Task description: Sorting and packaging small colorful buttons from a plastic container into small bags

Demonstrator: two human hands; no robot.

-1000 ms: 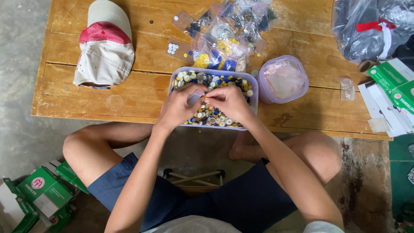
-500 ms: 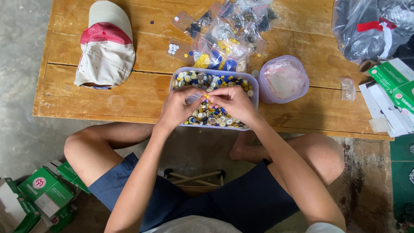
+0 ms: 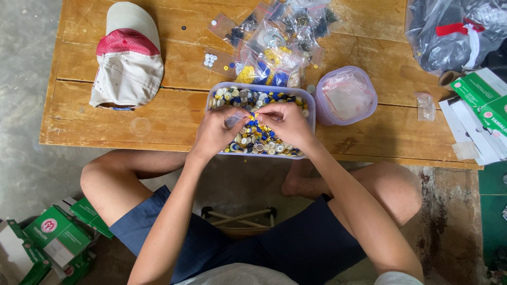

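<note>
L hand (image 3: 215, 132): over clear rectangular plastic tub of mixed buttons (image 3: 308, 100), fingers curled round small clear plastic bag (image 3: 234, 121), pinching it.
R hand (image 3: 288, 124): fingertips pressed together at the bag's mouth w/ L; held item too small to tell.
Tub: front edge of wooden table (image 3: 158, 119), centre.
Behind tub: pile of small clear bags w/ sorted buttons (image 3: 274, 39).
R of tub: round lilac plastic container (image 3: 348, 95).
Far L: red-white cap (image 3: 128, 58).
</note>
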